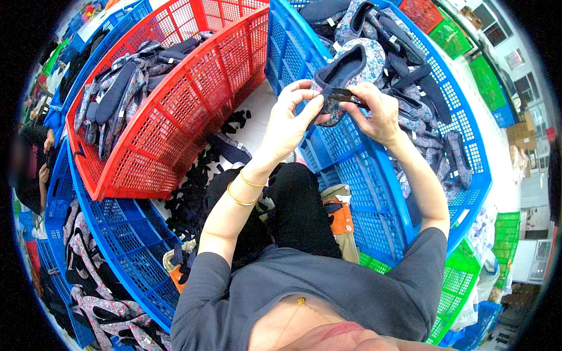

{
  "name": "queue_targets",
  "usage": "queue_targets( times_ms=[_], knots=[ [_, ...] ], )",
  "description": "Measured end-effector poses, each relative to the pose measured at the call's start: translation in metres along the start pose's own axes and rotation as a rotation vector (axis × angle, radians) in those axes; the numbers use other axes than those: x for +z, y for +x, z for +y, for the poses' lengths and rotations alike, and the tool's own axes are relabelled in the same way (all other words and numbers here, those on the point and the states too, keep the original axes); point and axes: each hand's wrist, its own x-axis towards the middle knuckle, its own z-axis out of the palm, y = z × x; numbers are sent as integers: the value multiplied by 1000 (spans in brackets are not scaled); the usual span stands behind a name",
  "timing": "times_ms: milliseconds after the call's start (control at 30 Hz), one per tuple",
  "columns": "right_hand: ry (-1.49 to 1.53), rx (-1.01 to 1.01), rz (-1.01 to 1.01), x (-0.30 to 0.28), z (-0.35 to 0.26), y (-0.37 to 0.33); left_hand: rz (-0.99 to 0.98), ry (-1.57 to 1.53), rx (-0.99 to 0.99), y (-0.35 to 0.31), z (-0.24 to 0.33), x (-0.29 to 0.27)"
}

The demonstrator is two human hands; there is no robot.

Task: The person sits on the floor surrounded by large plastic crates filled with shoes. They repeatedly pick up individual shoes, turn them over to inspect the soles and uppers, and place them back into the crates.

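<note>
A floral, blue-and-pink fabric slipper point(374, 61) with dark navy lining is held up over the near wall of the right-hand blue basket point(363, 199). My left hand point(290, 120) pinches its near edge between thumb and fingers. Closed around small dark thread snips point(345, 95), my right hand point(377, 114) brings the blades against that same edge, close to my left fingertips. Whether the blades touch a thread is too small to tell. Behind the held slipper, the basket contains a heap of similar slippers point(418, 111).
A red basket point(175, 111) with more slippers stands to the left, resting above another blue basket point(132, 245). Dark fabric scraps point(193, 181) litter the floor by my legs. A green crate point(459, 281) is at lower right. Another person point(32, 169) sits at the far left.
</note>
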Motion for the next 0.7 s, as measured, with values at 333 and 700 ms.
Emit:
queue_targets(
  times_ms=[333,700],
  knots=[
    [33,24,-25,-4,-1,-1,-28,-27,-42,2,2,-1],
    [77,28,22,3,-2,1,-38,-49,-25,-1,-1,3]
  ],
)
